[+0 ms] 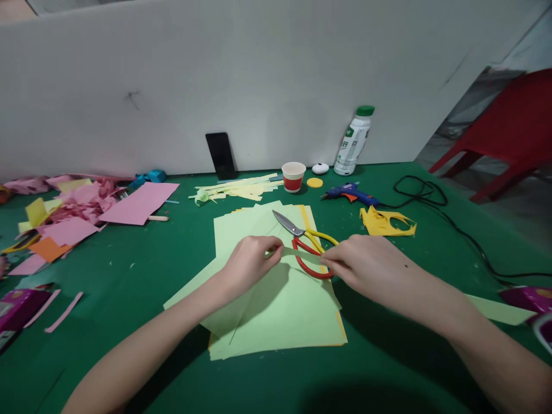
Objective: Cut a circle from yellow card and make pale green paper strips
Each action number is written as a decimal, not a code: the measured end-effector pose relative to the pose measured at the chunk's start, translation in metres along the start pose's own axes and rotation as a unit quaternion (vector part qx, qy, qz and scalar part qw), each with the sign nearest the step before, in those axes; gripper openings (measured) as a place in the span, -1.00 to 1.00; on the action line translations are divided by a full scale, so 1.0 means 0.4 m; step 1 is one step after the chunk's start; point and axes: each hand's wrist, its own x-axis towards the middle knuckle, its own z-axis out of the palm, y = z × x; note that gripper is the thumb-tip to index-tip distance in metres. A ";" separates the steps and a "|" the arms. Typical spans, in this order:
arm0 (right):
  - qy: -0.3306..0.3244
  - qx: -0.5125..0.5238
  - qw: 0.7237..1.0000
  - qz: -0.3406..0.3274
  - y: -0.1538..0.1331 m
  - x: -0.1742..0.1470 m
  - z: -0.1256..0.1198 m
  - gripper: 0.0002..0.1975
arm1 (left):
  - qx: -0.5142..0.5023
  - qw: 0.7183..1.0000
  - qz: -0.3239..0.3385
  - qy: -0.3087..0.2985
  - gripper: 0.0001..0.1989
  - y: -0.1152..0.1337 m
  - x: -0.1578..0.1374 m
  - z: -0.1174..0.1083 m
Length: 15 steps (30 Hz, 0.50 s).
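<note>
Between my two hands a narrow light green paper strip is stretched. My left hand pinches its left end, and my right hand pinches the other end. Under them lies a stack of light green paper sheets, with yellow-orange edges showing beneath. A pair of scissors with one yellow and one red handle rests on the stack. Its blades point up and left, and the strip passes over the handles. Past my right forearm another pale green strip lies on the table.
Behind the stack are several cut strips, a paper cup, a yellow disc and a bottle. A phone leans on the white panel. A blue glue gun trails its cord rightward. Pink paper scraps cover the left.
</note>
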 end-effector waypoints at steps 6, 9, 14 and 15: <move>-0.006 0.046 0.999 0.024 0.047 -0.014 -0.017 -0.68 | 0.016 0.997 -0.054 0.047 -0.83 -0.112 0.038 -0.015; 0.017 0.039 0.999 0.021 0.068 -0.022 -0.018 -0.70 | 0.026 0.993 -0.080 0.083 -0.82 -0.156 0.050 -0.042; 0.034 0.084 0.993 -0.077 0.055 -0.001 0.003 -0.70 | -0.003 0.996 -0.019 0.086 -0.71 -0.065 0.022 -0.063; 0.033 0.091 0.990 -0.099 0.045 0.006 0.009 -0.71 | -0.001 0.998 0.034 0.050 -0.70 -0.034 0.009 -0.055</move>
